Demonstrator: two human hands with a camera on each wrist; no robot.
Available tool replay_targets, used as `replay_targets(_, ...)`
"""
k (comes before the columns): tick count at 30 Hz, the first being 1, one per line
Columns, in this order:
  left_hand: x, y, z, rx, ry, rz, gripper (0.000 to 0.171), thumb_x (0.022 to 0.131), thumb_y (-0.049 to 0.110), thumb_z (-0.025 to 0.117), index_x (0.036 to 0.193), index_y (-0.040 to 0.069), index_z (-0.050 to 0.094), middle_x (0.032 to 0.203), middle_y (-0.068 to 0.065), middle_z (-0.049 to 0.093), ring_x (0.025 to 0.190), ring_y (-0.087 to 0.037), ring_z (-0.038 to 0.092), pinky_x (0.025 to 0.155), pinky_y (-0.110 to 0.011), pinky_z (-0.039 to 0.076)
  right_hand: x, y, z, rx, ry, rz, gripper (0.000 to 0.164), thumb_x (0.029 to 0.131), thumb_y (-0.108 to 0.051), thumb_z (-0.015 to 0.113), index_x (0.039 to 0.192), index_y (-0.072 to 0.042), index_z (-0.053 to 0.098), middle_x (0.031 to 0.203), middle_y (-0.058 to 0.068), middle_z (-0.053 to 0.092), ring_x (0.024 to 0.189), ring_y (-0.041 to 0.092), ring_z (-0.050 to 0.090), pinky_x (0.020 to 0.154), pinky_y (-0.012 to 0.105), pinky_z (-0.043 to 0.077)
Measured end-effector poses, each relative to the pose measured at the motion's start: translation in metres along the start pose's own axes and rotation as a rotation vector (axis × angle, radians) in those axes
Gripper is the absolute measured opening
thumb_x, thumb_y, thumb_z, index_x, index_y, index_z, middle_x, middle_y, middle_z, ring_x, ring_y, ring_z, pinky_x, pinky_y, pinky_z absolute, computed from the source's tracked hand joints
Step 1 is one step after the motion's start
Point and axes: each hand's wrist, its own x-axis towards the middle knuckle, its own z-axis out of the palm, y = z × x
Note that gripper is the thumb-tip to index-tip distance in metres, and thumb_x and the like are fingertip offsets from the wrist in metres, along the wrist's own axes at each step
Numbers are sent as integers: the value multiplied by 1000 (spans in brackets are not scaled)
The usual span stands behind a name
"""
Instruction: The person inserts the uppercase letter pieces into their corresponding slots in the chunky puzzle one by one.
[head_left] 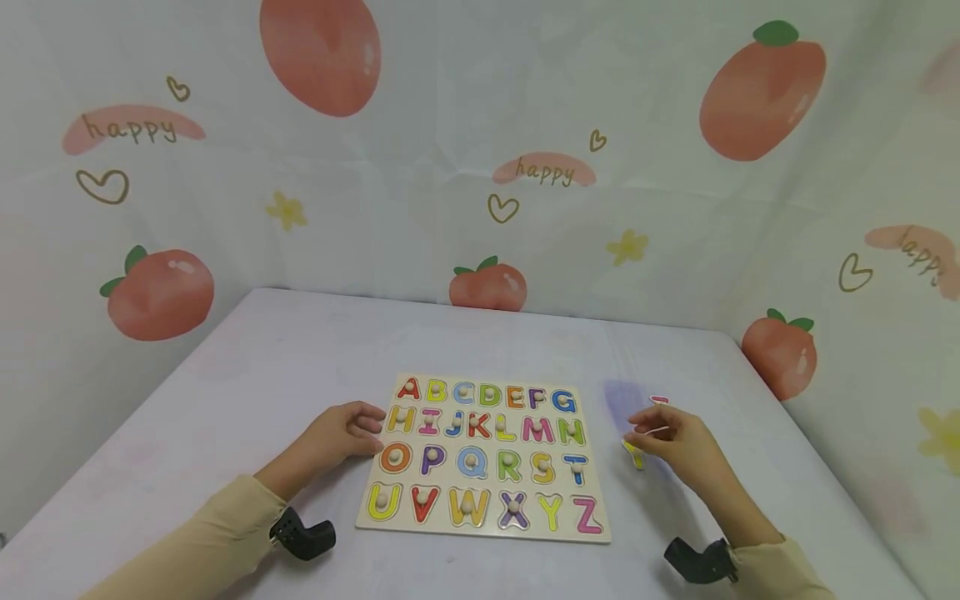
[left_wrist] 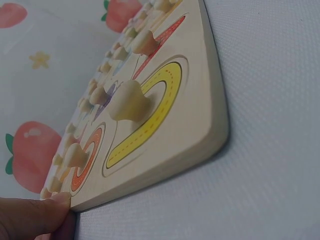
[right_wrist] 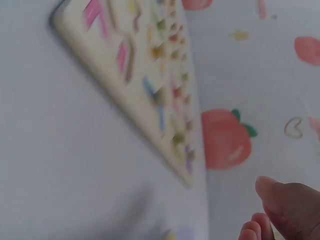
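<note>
A wooden alphabet puzzle board (head_left: 480,492) lies flat on the table, its coloured letters mostly fitted with round knobs. My left hand (head_left: 347,432) rests against its left edge, the thumb (left_wrist: 52,210) touching the rim near the orange O. The Y (head_left: 551,510) and Z (head_left: 587,515) spaces show no knobs. Right of the board, my right hand (head_left: 678,437) hovers, thumb and fingers loosely bent, with nothing visible between them. Just under its fingertips is a yellow letter piece (head_left: 636,455), partly hidden. A pinkish-red piece (head_left: 660,400) lies behind the hand, mostly covered.
The white table (head_left: 315,333) runs back to a cloth backdrop (head_left: 420,192) printed with fruit and hearts. Beside the board's right edge is a faint purple patch (head_left: 624,400). Black wrist cameras (head_left: 303,535) sit on both wrists.
</note>
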Motion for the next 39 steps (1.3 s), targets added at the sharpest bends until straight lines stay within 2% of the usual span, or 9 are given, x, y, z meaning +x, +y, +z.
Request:
replay_targets(4,0,-1,0,-2,4,0,51,78,11,79,122,-3,58,100,-8,65,85,-14,61,79,-33,52,6,17,1,-16,2,27,36,82,-23,77,106,0,67,97,11,69,87,21,63,68,28,47)
replay_targets(9,1,-2,0,-4,-2,-7,51,78,11,79,123,-2,58,100,-8,64,85,-14,61,79,-32,52,11,34,5,6,-24,40,34,79,-18,79,103,2,68,89,6,68,82,17,63,65,25,48)
replay_targets(18,0,-1,1,-5,0,-1,50,78,10,78,122,-3,58,99,-7,65,85,-14,61,79,-33,52,13,45,11,-7,-59,68,30,77,-14,80,100,3,70,82,1,66,76,14,58,62,25,47)
replay_targets(31,0,0,1,-5,1,3,50,78,8,78,122,-4,58,100,-8,64,84,-14,61,78,-33,52,14,39,9,-26,-88,68,25,79,-14,78,97,2,71,76,1,67,68,13,54,60,25,44)
replay_targets(39,0,0,2,-3,8,-8,50,78,8,78,122,-3,58,99,-7,64,84,-14,60,78,-32,52,5,14,9,-26,-91,-16,23,78,-15,80,93,0,72,76,0,68,70,13,55,61,23,45)
